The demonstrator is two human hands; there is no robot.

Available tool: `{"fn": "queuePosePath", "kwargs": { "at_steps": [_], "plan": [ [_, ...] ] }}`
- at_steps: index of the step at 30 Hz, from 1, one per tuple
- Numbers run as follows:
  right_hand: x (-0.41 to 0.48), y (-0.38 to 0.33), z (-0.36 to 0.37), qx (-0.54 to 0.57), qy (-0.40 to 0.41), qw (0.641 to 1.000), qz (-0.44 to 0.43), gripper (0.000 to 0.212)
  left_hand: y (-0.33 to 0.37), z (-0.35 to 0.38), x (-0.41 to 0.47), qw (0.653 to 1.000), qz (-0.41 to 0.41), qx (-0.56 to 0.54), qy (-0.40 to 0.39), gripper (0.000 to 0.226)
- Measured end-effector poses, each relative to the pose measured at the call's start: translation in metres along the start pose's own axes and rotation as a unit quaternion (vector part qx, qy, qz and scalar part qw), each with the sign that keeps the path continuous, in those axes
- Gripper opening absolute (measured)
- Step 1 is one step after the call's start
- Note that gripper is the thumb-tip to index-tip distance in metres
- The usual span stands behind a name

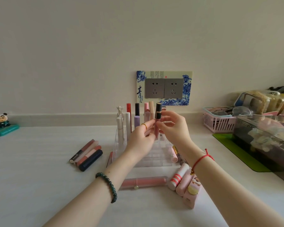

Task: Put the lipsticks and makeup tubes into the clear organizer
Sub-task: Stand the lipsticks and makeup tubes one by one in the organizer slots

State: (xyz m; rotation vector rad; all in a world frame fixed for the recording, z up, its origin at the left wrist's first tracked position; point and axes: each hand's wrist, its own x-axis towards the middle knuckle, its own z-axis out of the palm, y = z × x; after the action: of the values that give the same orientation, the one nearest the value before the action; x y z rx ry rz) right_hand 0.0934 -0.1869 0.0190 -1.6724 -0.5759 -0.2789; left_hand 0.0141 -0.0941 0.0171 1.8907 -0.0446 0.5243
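Note:
Both hands hold one pink lip-gloss tube with a black cap [158, 117] upright above the clear organizer [156, 158]. My left hand [142, 141] pinches its lower part, and my right hand [172, 128] pinches it near the cap. Several tubes [137, 117] stand in the organizer's back rows. More lipsticks lie on the table: a group at the left [87, 154], a long pink tube [143, 181] in front, and a cluster at the right [184, 181].
A pink basket [217, 122] and a dark clear box [266, 141] on a green mat [243, 153] stand at the right. A panda figure [2, 122] sits far left. Wall sockets [164, 88] are behind the organizer.

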Motion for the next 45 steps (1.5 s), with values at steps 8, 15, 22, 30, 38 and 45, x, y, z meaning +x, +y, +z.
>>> {"fn": "queuePosePath", "kwargs": {
  "at_steps": [8, 15, 22, 30, 38, 45],
  "plan": [
    [0.0, 0.0, 0.003, -0.015, 0.006, 1.0, -0.01, 0.033, -0.002, 0.001, -0.002, 1.0, 0.0, 0.02, 0.001, 0.05],
    [-0.001, 0.001, 0.005, -0.032, 0.014, 0.999, -0.023, 0.03, -0.003, 0.002, 0.0, 0.999, -0.001, 0.033, 0.0, 0.049],
    [-0.001, 0.001, 0.005, -0.034, 0.021, 0.999, -0.032, 0.029, -0.005, 0.003, -0.001, 0.999, -0.001, 0.034, 0.004, 0.05],
    [-0.004, 0.01, 0.006, -0.058, 0.005, 0.998, -0.023, 0.03, -0.013, 0.007, 0.0, 0.999, -0.018, 0.051, 0.0, 0.051],
    [-0.008, 0.017, 0.007, -0.084, -0.001, 0.996, -0.003, 0.029, -0.02, 0.009, -0.001, 0.996, -0.031, 0.085, -0.012, 0.052],
    [-0.009, 0.017, 0.005, -0.087, -0.001, 0.996, -0.004, 0.031, -0.022, 0.009, -0.001, 0.994, -0.026, 0.101, -0.014, 0.052]
  ]
}}
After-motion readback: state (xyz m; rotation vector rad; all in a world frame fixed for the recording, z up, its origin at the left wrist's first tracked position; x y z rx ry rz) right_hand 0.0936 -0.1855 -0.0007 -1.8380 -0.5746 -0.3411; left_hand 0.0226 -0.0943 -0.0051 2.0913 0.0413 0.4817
